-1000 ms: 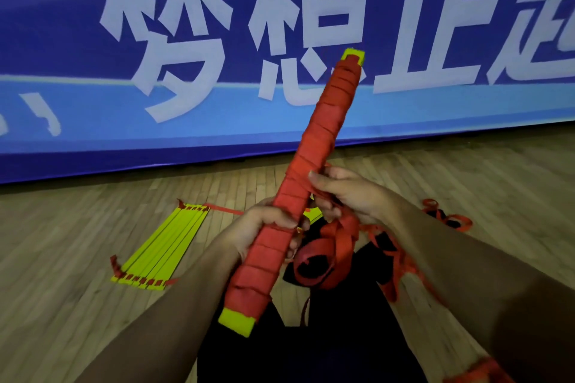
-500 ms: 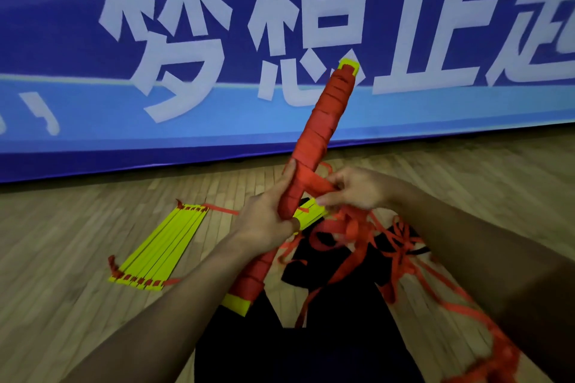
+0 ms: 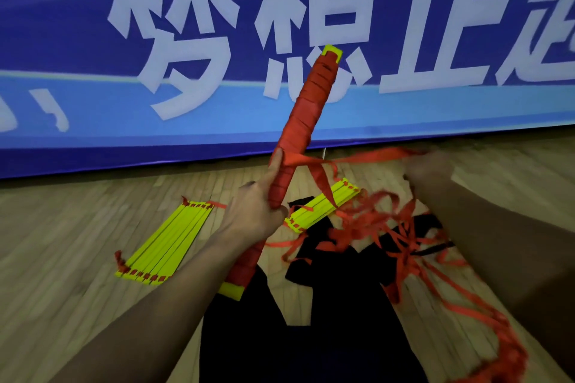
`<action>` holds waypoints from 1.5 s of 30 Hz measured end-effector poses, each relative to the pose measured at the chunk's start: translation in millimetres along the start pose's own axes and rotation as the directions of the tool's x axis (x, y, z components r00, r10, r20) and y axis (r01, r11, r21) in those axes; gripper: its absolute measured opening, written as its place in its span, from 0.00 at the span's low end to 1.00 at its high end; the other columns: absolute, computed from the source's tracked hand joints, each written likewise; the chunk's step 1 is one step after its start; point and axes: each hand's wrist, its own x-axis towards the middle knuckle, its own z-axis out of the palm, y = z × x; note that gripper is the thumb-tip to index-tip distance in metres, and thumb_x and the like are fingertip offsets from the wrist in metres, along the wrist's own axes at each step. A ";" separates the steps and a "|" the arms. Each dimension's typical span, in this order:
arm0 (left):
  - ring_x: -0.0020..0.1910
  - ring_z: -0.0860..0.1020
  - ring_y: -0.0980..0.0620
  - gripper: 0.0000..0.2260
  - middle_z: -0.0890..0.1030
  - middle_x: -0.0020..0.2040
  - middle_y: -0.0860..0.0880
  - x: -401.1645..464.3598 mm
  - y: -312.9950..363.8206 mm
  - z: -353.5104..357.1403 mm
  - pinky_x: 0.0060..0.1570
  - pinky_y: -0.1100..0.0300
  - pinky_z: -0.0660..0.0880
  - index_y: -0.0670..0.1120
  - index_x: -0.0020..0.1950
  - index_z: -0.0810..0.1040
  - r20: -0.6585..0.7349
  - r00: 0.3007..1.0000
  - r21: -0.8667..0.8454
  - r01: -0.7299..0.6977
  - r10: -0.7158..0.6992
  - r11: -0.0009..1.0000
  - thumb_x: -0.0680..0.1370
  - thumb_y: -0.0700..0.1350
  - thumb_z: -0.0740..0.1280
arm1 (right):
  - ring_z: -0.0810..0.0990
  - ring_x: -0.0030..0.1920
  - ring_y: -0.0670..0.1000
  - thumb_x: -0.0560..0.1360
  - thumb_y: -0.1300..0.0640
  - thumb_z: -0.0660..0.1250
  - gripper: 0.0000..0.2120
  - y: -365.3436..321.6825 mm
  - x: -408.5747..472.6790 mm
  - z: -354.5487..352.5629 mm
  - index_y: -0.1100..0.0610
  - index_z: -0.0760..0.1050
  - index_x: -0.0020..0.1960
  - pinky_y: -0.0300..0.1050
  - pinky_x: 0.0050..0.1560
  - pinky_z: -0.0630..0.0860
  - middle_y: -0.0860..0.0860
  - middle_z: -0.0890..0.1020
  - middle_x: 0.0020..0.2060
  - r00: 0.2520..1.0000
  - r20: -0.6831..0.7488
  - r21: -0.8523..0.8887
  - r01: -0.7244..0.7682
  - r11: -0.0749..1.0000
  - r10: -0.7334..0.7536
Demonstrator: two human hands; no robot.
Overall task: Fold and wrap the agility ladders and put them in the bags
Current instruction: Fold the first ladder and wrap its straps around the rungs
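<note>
Big blue banner [image 3: 93,40] with white lettering fills the far side, wooden floor [image 3: 62,258] runs under everything. Black bags [image 3: 311,345] lie flat on the floor right in the near middle, and a loose mess of red strap [image 3: 404,246] sprawls over them off to the right.

Two flat stacks of yellow rungs are still waiting on the floor: one stack [image 3: 165,242] to the left, another stack [image 3: 323,205] just behind the hands, partly on the bags.

The one being worked on is the wrapped ladder bundle [image 3: 308,115], rungs cocooned in red webbing with yellow ends poking out. Its long axis runs from near-left up to far-right, tilted steeply. The left hand [image 3: 252,214] has its grip closed around the lower-middle of it, thumb pressed up along the wrap.

Key bit: a taut strap [image 3: 357,158] leaves the bundle just above that thumb and goes straight right, roughly across the bundle's axis, to the right hand [image 3: 429,165]. That hand's blurry, so can't tell for sure how its grip sits, though it looks like it's pulling the strap. So I'd guess the right hand does the next wind.
</note>
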 end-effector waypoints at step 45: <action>0.35 0.82 0.44 0.23 0.83 0.45 0.39 -0.9 34.6 -26.8 0.33 0.55 0.79 0.44 0.58 0.77 0.570 0.815 -0.654 0.528 -0.106 0.542 0.64 0.43 0.74 | 0.60 0.15 0.46 0.73 0.37 0.64 0.26 -44.5 -115.2 50.6 0.57 0.65 0.29 0.33 0.19 0.55 0.49 0.66 0.16 0.744 0.614 0.665 -0.307 0.681 -0.265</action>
